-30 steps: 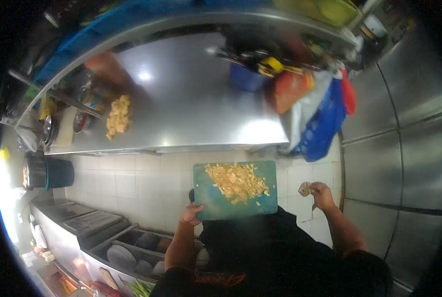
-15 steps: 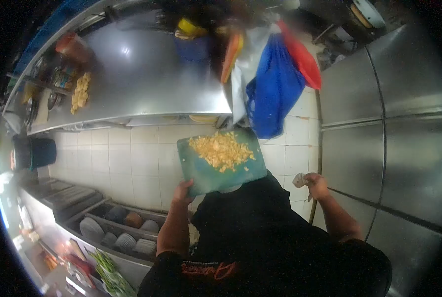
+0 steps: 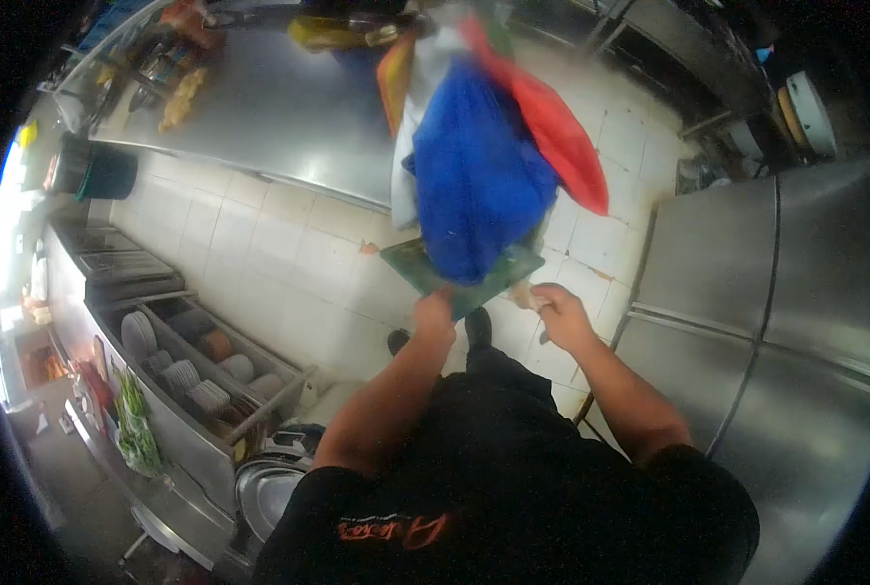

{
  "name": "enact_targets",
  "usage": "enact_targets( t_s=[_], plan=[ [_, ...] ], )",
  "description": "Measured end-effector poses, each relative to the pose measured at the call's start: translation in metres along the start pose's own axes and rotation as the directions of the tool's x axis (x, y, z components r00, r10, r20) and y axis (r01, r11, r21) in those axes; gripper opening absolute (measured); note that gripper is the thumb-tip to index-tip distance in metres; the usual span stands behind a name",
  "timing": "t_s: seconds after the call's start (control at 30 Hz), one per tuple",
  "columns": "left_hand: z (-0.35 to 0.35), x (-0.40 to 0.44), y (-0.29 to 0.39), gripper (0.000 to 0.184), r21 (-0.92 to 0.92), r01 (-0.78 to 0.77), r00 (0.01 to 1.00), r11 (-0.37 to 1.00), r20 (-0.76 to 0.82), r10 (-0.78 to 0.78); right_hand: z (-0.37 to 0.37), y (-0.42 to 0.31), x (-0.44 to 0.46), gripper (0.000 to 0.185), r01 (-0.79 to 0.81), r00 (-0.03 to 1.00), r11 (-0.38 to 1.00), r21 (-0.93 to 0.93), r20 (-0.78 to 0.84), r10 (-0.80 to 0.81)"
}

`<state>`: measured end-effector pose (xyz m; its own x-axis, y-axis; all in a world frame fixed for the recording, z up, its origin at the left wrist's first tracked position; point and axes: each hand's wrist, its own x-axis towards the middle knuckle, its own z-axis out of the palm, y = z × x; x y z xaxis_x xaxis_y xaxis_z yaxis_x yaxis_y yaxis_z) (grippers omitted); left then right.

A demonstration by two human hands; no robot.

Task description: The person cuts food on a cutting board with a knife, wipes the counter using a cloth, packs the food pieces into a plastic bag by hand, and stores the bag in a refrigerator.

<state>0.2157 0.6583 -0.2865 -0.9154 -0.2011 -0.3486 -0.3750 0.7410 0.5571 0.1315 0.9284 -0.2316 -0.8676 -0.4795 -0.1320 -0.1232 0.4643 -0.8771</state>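
Head view: the left hand has its grip closed on the near edge of a green cutting board, whose middle is hidden by a blue bag hanging beside the steel surface. The right hand grips a pale, crumpled item, its kind unclear, near the board's right corner.

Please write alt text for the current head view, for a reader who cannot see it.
A person in black holds in the left grip a green board, its middle hidden by a blue bag. The right grip holds a pale crumpled item near the board's right side. A steel table stands at upper left, steel doors at right.
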Motion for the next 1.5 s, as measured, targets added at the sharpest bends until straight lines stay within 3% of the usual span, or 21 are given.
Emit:
enact_targets(
  t_s=[0.03, 0.07, 0.1, 0.17, 0.23, 0.3, 0.43, 0.5, 0.57, 0.6, 0.67, 0.8, 0.87, 0.93, 1.0, 1.03, 1.13, 1.23, 1.33, 1.43, 1.5],
  plan=[
    [-0.027, -0.013, 0.029, 0.029, 0.325, -0.025, 0.995, 0.945, 0.102, -0.009, 0.002, -0.006, 0.008, 0.034, 0.078, 0.996, 0.997, -0.009, 0.045, -0.078],
    [-0.004, -0.013, 0.016, 0.028, -0.078, 0.059, 0.998, 0.995, 0.011, -0.059, 0.007, -0.014, 0.017, 0.034, 0.16, 0.983, 0.987, -0.012, 0.09, -0.159],
    [0.036, -0.013, -0.011, 0.028, -0.471, 0.093, 0.989, 0.877, -0.056, -0.135, 0.012, -0.032, 0.025, 0.037, 0.223, 0.966, 0.975, 0.006, 0.136, -0.222],
    [0.044, -0.017, -0.006, 0.029, -0.907, 0.153, 0.935, 0.392, 0.005, -0.354, 0.026, -0.078, 0.038, 0.042, 0.283, 0.924, 0.957, 0.058, 0.249, -0.289],
    [0.007, -0.026, 0.039, 0.031, -0.97, 0.21, 0.828, -0.118, 0.241, -0.507, 0.05, -0.094, 0.052, 0.044, 0.302, 0.871, 0.945, 0.128, 0.366, -0.328],
    [0.016, -0.03, 0.038, 0.031, -0.974, 0.225, 0.801, -0.029, 0.202, -0.564, 0.076, -0.082, 0.068, 0.043, 0.322, 0.797, 0.923, 0.21, 0.467, -0.384],
    [-0.01, -0.046, 0.051, 0.026, -0.886, 0.402, 0.764, 0.231, 0.186, -0.618, 0.096, -0.048, 0.101, 0.041, 0.248, 0.796, 0.933, 0.262, 0.494, -0.35],
    [0.002, -0.056, 0.045, 0.024, -0.959, 0.257, 0.807, 0.122, 0.144, -0.573, 0.097, -0.032, 0.118, 0.042, 0.185, 0.814, 0.959, 0.216, 0.513, -0.273],
    [0.008, -0.064, 0.046, 0.023, -0.984, 0.176, 0.811, 0.02, 0.134, -0.569, 0.083, -0.018, 0.145, 0.036, -0.017, 0.786, 0.989, -0.146, 0.609, 0.103],
    [-0.001, -0.066, 0.056, 0.023, -0.986, 0.163, 0.797, -0.03, 0.149, -0.585, 0.099, 0.057, 0.175, 0.04, 0.074, 0.819, 0.997, -0.002, 0.571, -0.06],
    [-0.008, -0.073, 0.065, 0.023, -0.982, 0.154, 0.762, -0.108, 0.187, -0.62, 0.11, 0.139, 0.194, 0.048, 0.237, 0.853, 0.971, 0.04, 0.469, -0.228],
    [-0.007, -0.073, 0.057, 0.024, -0.971, 0.15, 0.727, -0.188, 0.237, -0.644, 0.091, 0.131, 0.196, 0.059, 0.422, 0.895, 0.836, -0.352, 0.308, -0.322],
    [-0.001, -0.069, 0.056, 0.025, -0.965, 0.151, 0.728, -0.213, 0.254, -0.637, 0.101, 0.116, 0.176, 0.063, 0.142, 0.952, 0.99, 0.02, 0.271, -0.143],
    [0.0, -0.058, 0.058, 0.026, -0.958, 0.169, 0.715, -0.232, 0.281, -0.641, 0.12, 0.093, 0.149, 0.067, -0.156, 0.955, 0.908, 0.388, 0.293, 0.039],
    [0.003, -0.057, 0.057, 0.025, -0.962, 0.224, 0.737, -0.156, 0.272, -0.619, 0.116, 0.06, 0.124, 0.069, -0.077, 0.915, 0.988, 0.135, 0.403, 0.017],
    [0.003, -0.057, 0.056, 0.024, -0.961, 0.25, 0.748, -0.115, 0.267, -0.607, 0.103, 0.027, 0.118, 0.069, 0.212, 0.86, 0.936, -0.28, 0.508, -0.043],
    [-0.01, -0.062, 0.065, 0.023, -0.917, 0.373, 0.805, 0.141, 0.244, -0.541, 0.111, -0.022, 0.096, 0.062, 0.449, 0.767, 0.819, -0.356, 0.625, -0.149],
    [-0.015, -0.066, 0.069, 0.023, -0.819, 0.467, 0.804, 0.332, 0.238, -0.545, 0.148, 0.042, 0.1, 0.061, 0.525, 0.741, 0.823, -0.217, 0.592, -0.316],
    [-0.001, -0.076, 0.063, 0.024, -0.86, 0.411, 0.824, 0.302, 0.208, -0.527, 0.142, 0.094, 0.153, 0.058, 0.499, 0.762, 0.766, -0.405, 0.627, -0.165],
    [-0.033, -0.09, 0.089, 0.024, -0.886, 0.426, 0.781, 0.186, 0.255, -0.57, 0.109, 0.141, 0.212, 0.056, 0.326, 0.917, 0.863, -0.387, 0.35, -0.19],
    [-0.019, -0.097, 0.068, 0.024, -0.94, 0.327, 0.767, 0.101, 0.201, -0.61, 0.078, 0.126, 0.224, 0.055, 0.242, 0.961, 0.928, -0.282, 0.202, -0.189]
  ],
)
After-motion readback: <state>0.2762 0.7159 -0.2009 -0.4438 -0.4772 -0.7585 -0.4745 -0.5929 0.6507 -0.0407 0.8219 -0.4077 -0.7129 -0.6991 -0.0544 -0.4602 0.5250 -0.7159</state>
